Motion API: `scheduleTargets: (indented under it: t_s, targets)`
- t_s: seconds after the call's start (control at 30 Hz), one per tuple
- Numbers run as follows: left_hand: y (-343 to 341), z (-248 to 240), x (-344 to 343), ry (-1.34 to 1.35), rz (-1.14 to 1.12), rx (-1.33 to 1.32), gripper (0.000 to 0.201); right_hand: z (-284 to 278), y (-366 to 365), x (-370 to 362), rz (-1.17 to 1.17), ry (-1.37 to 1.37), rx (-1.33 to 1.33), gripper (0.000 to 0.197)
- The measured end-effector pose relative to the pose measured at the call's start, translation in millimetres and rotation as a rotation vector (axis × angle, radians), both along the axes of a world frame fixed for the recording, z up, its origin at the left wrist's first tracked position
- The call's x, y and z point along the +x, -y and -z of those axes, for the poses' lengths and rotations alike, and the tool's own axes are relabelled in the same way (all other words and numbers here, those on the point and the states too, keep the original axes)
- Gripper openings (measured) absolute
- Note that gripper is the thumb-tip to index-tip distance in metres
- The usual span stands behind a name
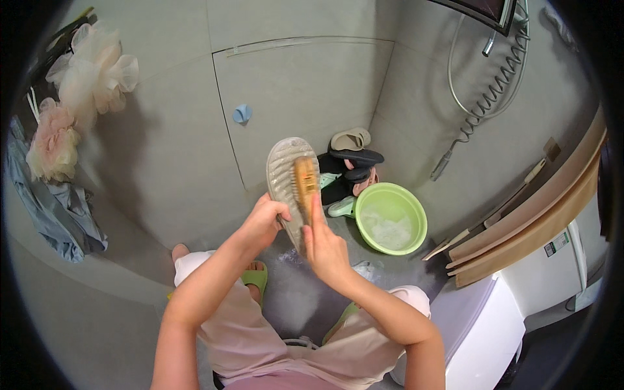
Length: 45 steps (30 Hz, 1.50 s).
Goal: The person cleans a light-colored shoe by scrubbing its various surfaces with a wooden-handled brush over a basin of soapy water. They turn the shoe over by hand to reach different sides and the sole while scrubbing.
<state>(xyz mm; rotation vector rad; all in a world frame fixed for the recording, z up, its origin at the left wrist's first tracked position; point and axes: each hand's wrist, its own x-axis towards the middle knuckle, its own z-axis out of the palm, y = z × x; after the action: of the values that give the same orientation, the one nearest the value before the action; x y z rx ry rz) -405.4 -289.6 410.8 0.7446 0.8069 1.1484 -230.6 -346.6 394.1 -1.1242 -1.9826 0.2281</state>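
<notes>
My left hand (263, 220) grips the edge of a grey-beige slipper (280, 170), held up with its ridged sole toward me. A wooden scrub brush (305, 177) is in my right hand (327, 249), its bristles pressed against the sole. The fingers of that hand lie along the brush's lower end. Some whitish wet marks show near the slipper's toe. Just right of the slipper, a green basin (421, 221) of foamy water stands on the floor.
Behind the basin lies a pile of slippers (356, 158). A white toilet (478, 325) and leaning tan boards (539, 224) stand on the right. Mesh bath puffs (91, 78) and a blue-grey cloth (55, 214) hang at left. A coiled shower hose (491, 97) hangs upper right.
</notes>
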Motion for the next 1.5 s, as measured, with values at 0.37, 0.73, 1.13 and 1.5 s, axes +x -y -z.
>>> scheduleTargets:
  t_s: [0.37, 0.73, 1.13, 1.5]
  targets:
    - [18, -23, 10, -0.165, 0.039, -0.031, 0.058, -24, -16, 1, 0.022, 0.078, 0.067, 0.069]
    - [16, -21, 5, -0.154, 0.008, -0.01, 0.053, -32, -33, 6, 0.058, 0.044, 0.033, 0.067]
    - [18, -14, 1, -0.175, -0.026, -0.061, 0.058, -12, -34, 5, 0.029, 0.089, 0.141, 0.071]
    - [10, -3, -8, -0.026, 0.031, -0.011, 0.056, -12, -17, 0, -0.076, 0.146, 0.232, 0.076]
